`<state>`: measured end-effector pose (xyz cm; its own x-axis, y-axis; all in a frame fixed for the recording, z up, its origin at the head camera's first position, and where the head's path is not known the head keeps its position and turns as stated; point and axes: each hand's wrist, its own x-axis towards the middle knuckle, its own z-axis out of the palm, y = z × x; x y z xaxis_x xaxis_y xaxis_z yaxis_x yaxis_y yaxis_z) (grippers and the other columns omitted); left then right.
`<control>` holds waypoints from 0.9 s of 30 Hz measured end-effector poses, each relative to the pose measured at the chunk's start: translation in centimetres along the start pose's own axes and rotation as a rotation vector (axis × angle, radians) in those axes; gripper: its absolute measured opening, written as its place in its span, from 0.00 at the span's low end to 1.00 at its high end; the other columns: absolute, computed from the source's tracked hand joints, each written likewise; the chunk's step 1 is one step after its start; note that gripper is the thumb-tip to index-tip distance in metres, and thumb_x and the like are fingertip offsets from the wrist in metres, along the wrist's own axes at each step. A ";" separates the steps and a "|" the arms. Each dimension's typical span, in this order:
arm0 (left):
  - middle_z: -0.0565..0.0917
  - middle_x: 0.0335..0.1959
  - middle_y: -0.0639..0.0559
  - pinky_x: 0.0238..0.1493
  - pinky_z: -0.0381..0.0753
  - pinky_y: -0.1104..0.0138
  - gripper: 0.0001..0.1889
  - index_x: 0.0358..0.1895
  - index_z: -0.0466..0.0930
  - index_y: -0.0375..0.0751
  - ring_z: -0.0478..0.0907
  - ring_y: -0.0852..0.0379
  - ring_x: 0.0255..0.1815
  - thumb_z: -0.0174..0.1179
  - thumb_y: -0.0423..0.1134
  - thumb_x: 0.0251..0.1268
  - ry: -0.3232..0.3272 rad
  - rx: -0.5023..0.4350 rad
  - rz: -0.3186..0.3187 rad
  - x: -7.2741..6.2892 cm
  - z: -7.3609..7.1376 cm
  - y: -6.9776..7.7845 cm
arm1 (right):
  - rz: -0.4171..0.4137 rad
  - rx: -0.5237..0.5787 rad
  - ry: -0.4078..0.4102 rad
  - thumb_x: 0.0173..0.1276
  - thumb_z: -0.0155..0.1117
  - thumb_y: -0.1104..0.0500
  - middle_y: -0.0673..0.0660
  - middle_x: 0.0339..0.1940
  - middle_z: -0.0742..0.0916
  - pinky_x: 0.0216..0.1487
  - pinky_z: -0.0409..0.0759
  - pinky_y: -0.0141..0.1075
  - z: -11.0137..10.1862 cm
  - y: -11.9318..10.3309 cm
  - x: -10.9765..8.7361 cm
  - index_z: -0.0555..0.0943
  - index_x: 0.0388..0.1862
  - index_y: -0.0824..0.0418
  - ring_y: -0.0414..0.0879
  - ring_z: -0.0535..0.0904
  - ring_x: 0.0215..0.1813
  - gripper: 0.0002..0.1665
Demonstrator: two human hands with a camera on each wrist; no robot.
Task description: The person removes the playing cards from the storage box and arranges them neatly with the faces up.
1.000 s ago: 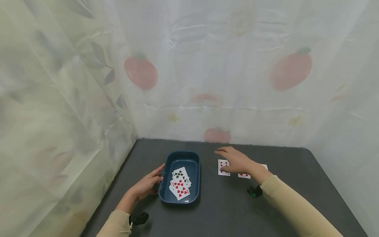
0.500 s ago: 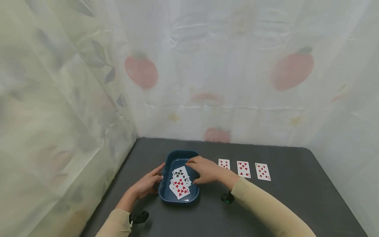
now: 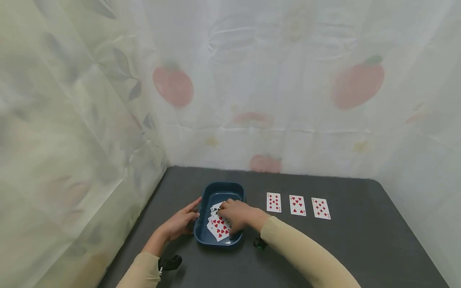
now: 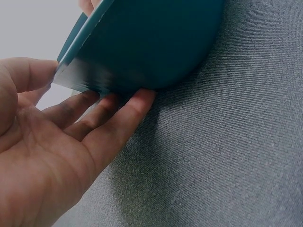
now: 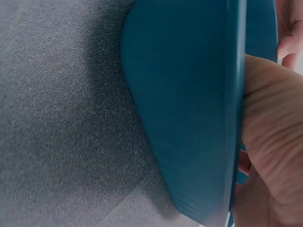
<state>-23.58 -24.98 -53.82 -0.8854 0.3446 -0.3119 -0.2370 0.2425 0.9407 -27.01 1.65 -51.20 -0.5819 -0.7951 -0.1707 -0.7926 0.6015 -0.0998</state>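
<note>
My left hand lies along the left side of a blue tray. In the left wrist view the fingertips touch its outer wall, and the thumb meets the rim. My right hand reaches over the tray's right rim, down onto a fanned pile of playing cards. Its thumb and fingers stand apart over the pile; the right wrist view hides the fingertips behind the tray wall. The seven or so hearts card on top shows red pips, and a clubs card lies partly under the fingers.
To the tray's right, three face-up playing cards lie in a row: a diamonds card, a hearts card and another diamonds card. Dark grey cloth covers the table. Patterned curtains hang behind and on both sides.
My right hand has moved left from above the row of cards, over the tray's rim and down to the pile inside. The left hand stays at the tray's side.
</note>
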 end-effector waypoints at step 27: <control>0.51 0.81 0.33 0.56 0.74 0.34 0.34 0.84 0.49 0.65 0.56 0.32 0.75 0.47 0.37 0.82 0.015 0.006 -0.014 0.0 0.1 0.0 | 0.063 0.006 -0.050 0.50 0.83 0.36 0.46 0.67 0.77 0.69 0.70 0.45 0.8 -0.1 1.1 0.78 0.69 0.43 0.44 0.70 0.64 0.46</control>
<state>-23.53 -24.91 -53.85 -0.8881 0.3274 -0.3226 -0.2466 0.2527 0.9356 -27.42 0.76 -52.14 -0.6206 -0.7509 -0.2258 -0.7535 0.6508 -0.0930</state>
